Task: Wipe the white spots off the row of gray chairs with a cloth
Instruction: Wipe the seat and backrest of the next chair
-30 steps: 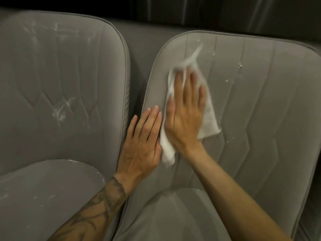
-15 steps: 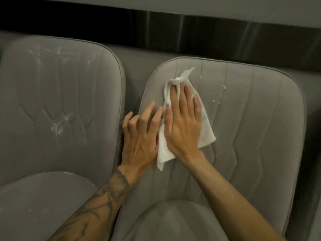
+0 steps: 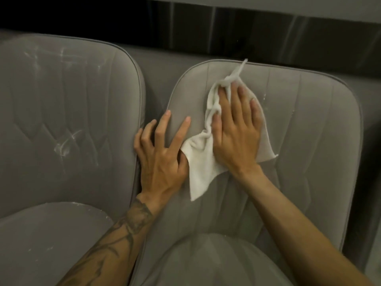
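At the left stands a gray padded chair with stitched panels (image 3: 68, 112). Its backrest carries white smears (image 3: 64, 147) near the top edge and again lower down toward its right edge. White specks dot the rim of that chair's gray seat cushion (image 3: 47, 234).

A tattooed forearm (image 3: 115, 244) rises from the bottom edge to the left hand (image 3: 162, 159), which rests on the left edge of the backrest of the second gray padded chair (image 3: 305, 141). The hand holds nothing. Its index and middle fingers lie spread and nearly straight on the fabric, while the two outer fingers bend at the gap between the chairs. Whether they hook round the edge cannot be told. The thumb touches the lower left corner of a white crumpled cloth (image 3: 201, 162).

The cloth lies on the upper left part of the second chair's backrest. One twisted tip reaches the top edge and a loose corner hangs down toward the seat. The right hand (image 3: 237, 137) lies flat on the cloth with straight, slightly spread fingers, pressing it against the backrest without closing around it.

Just right of the cloth, a few small white specks (image 3: 263, 98) sit on the gray fabric. A dark panel (image 3: 206, 32) runs behind both chairs.
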Demonstrator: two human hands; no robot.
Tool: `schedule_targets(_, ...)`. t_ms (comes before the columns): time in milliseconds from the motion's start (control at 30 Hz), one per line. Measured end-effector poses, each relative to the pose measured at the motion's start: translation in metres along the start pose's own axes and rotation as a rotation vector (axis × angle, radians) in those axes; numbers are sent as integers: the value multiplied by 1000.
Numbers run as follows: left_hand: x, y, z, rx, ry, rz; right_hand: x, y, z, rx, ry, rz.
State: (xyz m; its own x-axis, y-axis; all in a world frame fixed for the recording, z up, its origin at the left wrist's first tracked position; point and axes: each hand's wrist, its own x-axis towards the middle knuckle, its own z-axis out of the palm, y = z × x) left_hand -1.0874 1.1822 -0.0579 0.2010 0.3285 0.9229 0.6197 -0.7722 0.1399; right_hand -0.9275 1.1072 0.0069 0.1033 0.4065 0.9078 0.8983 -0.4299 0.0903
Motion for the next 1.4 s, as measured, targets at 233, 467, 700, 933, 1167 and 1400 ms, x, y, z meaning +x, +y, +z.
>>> schedule_targets(233,4,-2,-3,-213,-58,0,42,9,5,12,103,145)
schedule_targets(467,2,-2,-2,-296,-89,-7,-4,25,3,-43,28,60)
schedule_targets(700,4,-1,-7,-330,-105,-36,-10,22,4,-41,72,183)
schedule_targets(933,3,-1,-7,-342,-113,-39,-7,26,-7,19,32,199)
schedule_targets(1167,2,0,-7,-347,-127,-47,11,-9,1,-26,14,114)
schedule_targets(1400,3,2,-7,-328,-132,-51,34,18,-5,-91,113,381)
